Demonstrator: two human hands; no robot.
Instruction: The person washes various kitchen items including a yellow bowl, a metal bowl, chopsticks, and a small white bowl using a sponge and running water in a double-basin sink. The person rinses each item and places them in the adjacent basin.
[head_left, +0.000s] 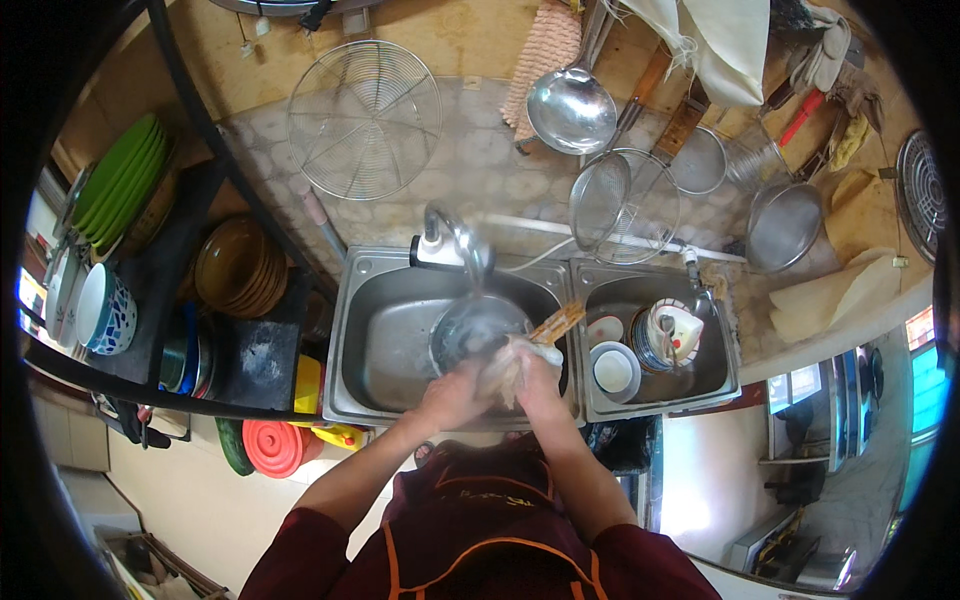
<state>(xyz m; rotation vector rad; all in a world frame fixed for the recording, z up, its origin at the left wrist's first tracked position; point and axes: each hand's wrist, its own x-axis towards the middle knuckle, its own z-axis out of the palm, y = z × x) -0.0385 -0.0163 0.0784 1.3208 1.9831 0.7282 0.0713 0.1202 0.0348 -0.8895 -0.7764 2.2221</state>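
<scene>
Over the front of the large sink basin (379, 330), my left hand (454, 394) and my right hand (538, 382) grip a pale wet cloth (510, 364) between them. A flat yellow-brown piece, perhaps wooden (559, 322), sticks out beyond my right hand towards the sink divider; its other end is hidden by the cloth. Just past my hands, a round metal bowl (448, 330) sits under the curved chrome tap (471, 251). Its inside is blurred, and a haze hangs around the tap.
Stacked dishes (651, 341) and a white bowl (615, 371) occupy the smaller right basin. A black shelf (259, 360) with brown bowls (240, 266) stands left. Strainers (626, 206) and a large ladle (572, 111) hang behind the sinks. A red lidded bucket (276, 448) is on the floor.
</scene>
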